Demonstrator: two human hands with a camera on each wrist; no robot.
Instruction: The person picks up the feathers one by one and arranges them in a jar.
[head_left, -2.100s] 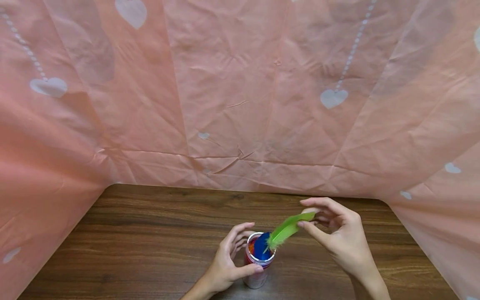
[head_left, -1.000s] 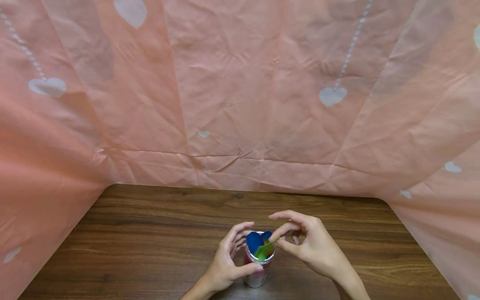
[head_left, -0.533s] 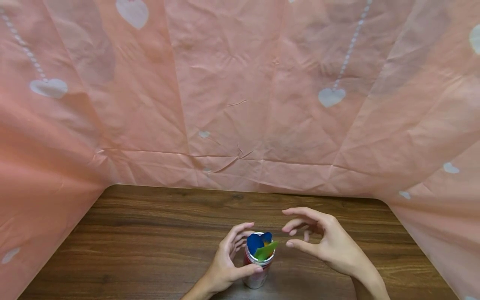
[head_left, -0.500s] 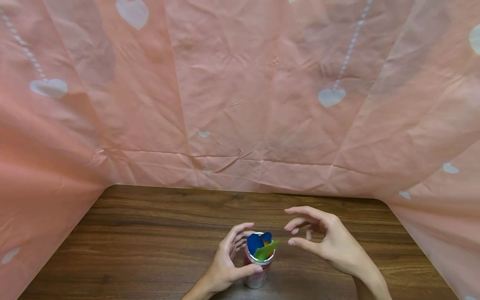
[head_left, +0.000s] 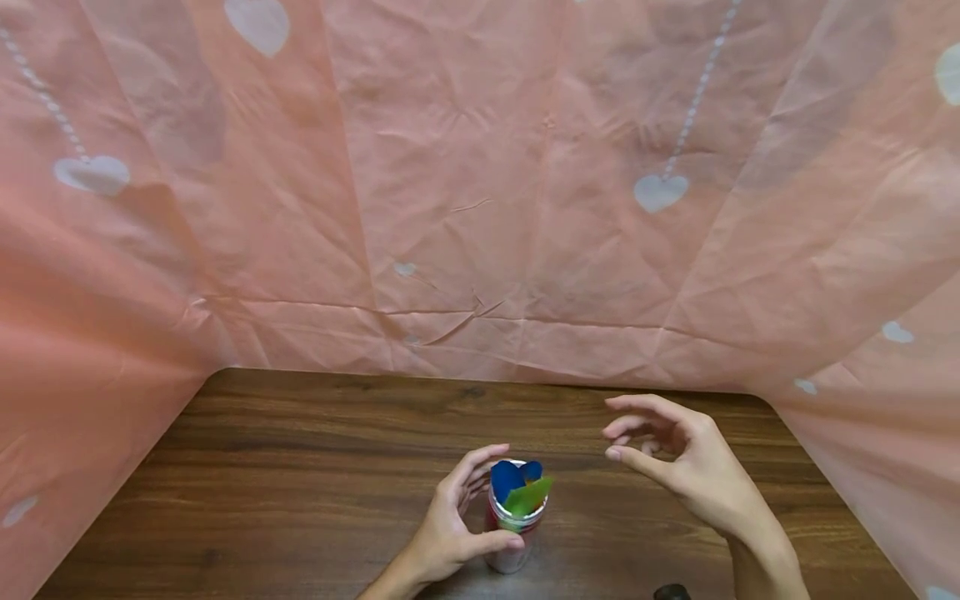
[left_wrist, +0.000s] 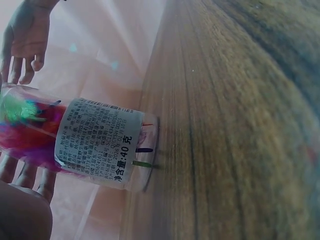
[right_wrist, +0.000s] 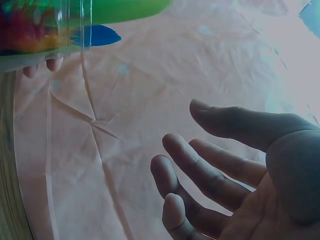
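Note:
A clear plastic jar (head_left: pixel 510 557) stands upright on the table, filled with colourful feathers. Its white printed label (left_wrist: pixel 102 142) faces the left wrist camera. From the jar's mouth stick a green feather (head_left: pixel 528 497) and blue feathers (head_left: pixel 507 481); red and purple ones show through the wall in the left wrist view. My left hand (head_left: pixel 453 529) holds the jar, thumb on the near side and fingers curving round behind. To the right of the jar and apart from it, my right hand (head_left: pixel 693 467) hangs in the air with loosely bent fingers, holding nothing.
The brown wood-grain table (head_left: pixel 300 467) extends under the jar. A pink cloth (head_left: pixel 480 208) with pale hearts encloses the back and both sides. A small dark object (head_left: pixel 671 592) pokes in at the bottom edge, near the right forearm.
My right hand put the green feather it was pinching into the jar, let go, and drew back to the right. The left hand stays at the jar. A dark object has appeared at the bottom edge.

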